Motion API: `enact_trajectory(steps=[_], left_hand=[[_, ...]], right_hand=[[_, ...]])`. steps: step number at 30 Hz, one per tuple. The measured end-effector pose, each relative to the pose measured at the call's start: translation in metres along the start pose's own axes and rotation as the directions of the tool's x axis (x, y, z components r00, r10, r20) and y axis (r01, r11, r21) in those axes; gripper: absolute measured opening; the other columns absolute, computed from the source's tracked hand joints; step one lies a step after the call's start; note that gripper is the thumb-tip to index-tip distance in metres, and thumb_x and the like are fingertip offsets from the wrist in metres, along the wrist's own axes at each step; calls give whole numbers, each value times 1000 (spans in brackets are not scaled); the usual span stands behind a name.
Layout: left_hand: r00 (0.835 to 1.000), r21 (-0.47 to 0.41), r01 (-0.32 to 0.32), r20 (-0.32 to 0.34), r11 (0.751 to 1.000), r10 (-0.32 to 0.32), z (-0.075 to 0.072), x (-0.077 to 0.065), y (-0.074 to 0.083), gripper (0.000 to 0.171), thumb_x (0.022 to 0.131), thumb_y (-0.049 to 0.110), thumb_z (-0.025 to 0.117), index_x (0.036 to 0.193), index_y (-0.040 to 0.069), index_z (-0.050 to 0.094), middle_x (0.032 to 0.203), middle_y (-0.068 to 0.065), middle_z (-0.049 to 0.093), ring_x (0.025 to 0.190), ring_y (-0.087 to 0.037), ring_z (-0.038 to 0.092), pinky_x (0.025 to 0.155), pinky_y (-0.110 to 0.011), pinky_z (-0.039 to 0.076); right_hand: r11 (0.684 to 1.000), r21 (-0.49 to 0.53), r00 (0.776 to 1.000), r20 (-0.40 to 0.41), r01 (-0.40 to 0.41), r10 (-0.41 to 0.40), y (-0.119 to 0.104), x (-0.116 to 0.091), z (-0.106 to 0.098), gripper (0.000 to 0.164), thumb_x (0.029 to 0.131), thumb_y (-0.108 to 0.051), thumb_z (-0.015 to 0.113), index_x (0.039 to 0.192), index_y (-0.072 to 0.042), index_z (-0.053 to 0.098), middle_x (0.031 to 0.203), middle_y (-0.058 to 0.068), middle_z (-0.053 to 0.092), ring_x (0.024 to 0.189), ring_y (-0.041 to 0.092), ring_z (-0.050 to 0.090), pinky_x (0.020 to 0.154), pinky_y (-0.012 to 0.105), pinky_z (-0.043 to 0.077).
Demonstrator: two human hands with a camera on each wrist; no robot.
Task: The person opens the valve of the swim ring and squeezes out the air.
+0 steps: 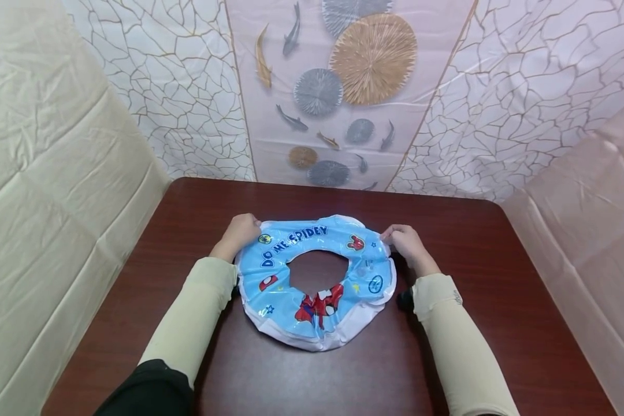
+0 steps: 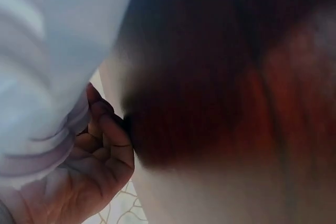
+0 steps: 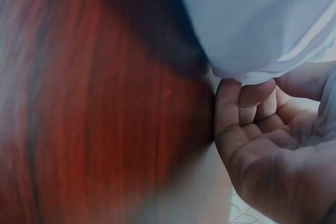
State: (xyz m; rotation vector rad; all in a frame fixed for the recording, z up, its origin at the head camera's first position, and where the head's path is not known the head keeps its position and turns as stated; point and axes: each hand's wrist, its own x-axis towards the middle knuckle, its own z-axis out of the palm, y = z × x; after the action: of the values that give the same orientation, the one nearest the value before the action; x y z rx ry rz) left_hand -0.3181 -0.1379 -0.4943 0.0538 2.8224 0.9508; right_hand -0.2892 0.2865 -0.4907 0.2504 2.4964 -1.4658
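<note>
A partly inflated swim ring point(image 1: 312, 332), light blue on top with a white underside, is held over the table in the head view. It carries the words "DO ME SPIDEY" and red cartoon figures. My left hand point(image 1: 242, 232) pinches its upper left edge, and my right hand point(image 1: 403, 241) pinches its upper right edge. In the left wrist view the fingers of the left hand point(image 2: 89, 166) curl at the ring's white side point(image 2: 47, 77). The right wrist view has the right hand's curled fingers point(image 3: 228, 108) against the white underside point(image 3: 252, 30).
A dark reddish-brown table point(image 1: 208, 202) lies beneath. Behind it hangs a cloth point(image 1: 187, 86) with gold cracks, discs and fish. Pale padded panels stand at the left point(image 1: 47, 173) and right point(image 1: 582, 231).
</note>
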Motion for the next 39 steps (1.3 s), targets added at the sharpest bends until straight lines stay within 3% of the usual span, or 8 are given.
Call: enact_trajectory(steps=[3,7,13,18,22,27,32,39], left_hand=[[999,-15,34,-12,999,-34,0,0,0,26,102,19,54,94,-2,68,83,-15,59,80,-30,60,75,-39,53],[1000,-28,25,-17,999,-26,-1,-1,-2,26,102,19,53,100,-3,67,90,-16,62,85,-31,60,79,-42,54],[1000,-80,-17,18,997,19,-3,-2,-7,27,101,22,53,106,0,67,106,-17,64,96,-32,59,88,-46,53],[997,-120,-66,42,991,72,-3,0,-2,34,101,32,55,121,8,68,121,-14,64,110,-32,57,98,-53,48],[995,-137,-82,49,987,89,0,4,6,34,101,36,60,120,10,71,117,-12,67,106,-31,60,95,-50,51],[995,-114,-89,26,990,92,3,8,8,26,99,31,64,105,8,75,100,-9,69,91,-27,62,84,-41,54],[996,-122,-85,-36,989,81,7,9,8,23,98,28,65,100,8,76,97,-9,69,90,-27,61,80,-40,55],[995,-159,-57,-86,986,44,8,6,10,23,98,27,65,103,6,75,102,-10,69,92,-29,61,83,-42,54]], right_hand=[[995,88,999,18,-38,37,-1,0,-1,26,96,-10,48,109,8,63,108,18,60,97,29,56,82,36,52],[993,110,998,42,-41,37,-1,-3,-3,28,97,-11,49,112,9,62,105,15,60,93,26,56,81,34,51],[1000,10,995,95,-1,0,-2,-6,-6,32,101,-24,53,115,3,64,102,14,59,94,26,55,82,36,49],[989,-101,990,100,107,-97,-5,-2,-1,42,103,-42,54,121,-6,66,117,14,63,106,29,55,90,40,48],[969,-161,981,82,189,-178,-8,2,5,37,105,-35,53,123,-7,68,125,15,63,111,30,54,94,44,46],[975,-162,988,54,150,-144,-13,2,9,35,102,-29,56,117,-1,71,120,17,65,110,30,56,96,48,47],[983,-158,995,44,97,-91,-14,0,9,37,100,-31,60,107,2,74,108,20,68,103,31,59,89,45,52],[991,-105,993,98,80,-69,-8,-2,2,36,102,-25,57,120,3,70,122,21,67,112,33,59,98,50,50]])
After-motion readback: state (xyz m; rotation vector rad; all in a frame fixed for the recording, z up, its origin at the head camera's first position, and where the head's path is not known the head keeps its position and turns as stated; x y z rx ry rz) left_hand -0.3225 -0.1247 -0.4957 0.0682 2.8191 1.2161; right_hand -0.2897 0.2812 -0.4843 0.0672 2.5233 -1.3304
